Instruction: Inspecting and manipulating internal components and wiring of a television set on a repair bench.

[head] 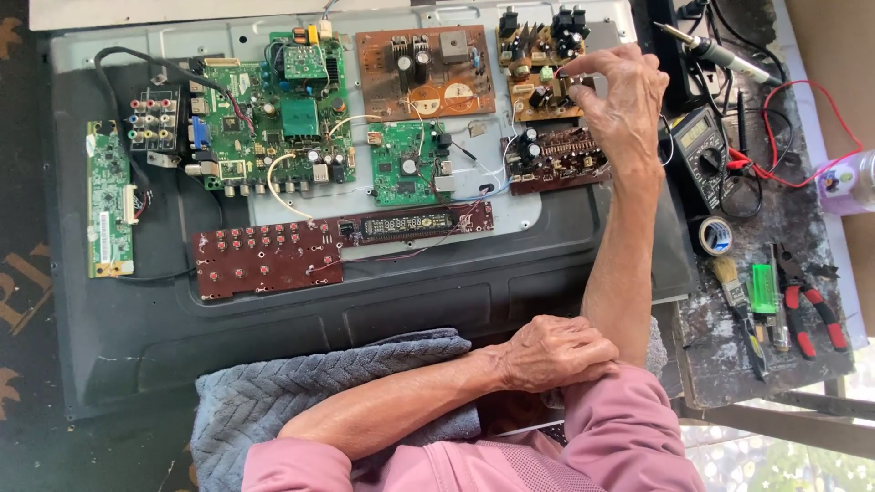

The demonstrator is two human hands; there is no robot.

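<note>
Right hand: the right hand (620, 105) is raised over the upper right of the panel, fingers bent, fingertips (576, 73) pinched on a small part of the tan circuit board (538, 77); what exactly is gripped cannot be told.
Tan circuit board: a roughly rectangular board, crowded with dark upright capacitors and small blocky parts, is laid flat at the panel's top right; its long axis runs up and down in the view.
Left hand: the left hand (551, 353) is laid loosely closed on the right forearm, nothing held.
Panel: the grey metal back panel (182, 46) is set in a dark plastic shell and carries the boards.
Other boards: a green main board (273, 118), an orange-brown board (424, 73) and a long dark red button board (264, 260) lying left to right are seen.
Cloth: a grey ribbed towel (273, 392) is bunched under the left forearm.
Worktop: a multimeter (702, 150), tape roll (715, 235), bristle brush (734, 287) and red-handled pliers (811, 310) are spread on the scuffed worktop (802, 228).
</note>
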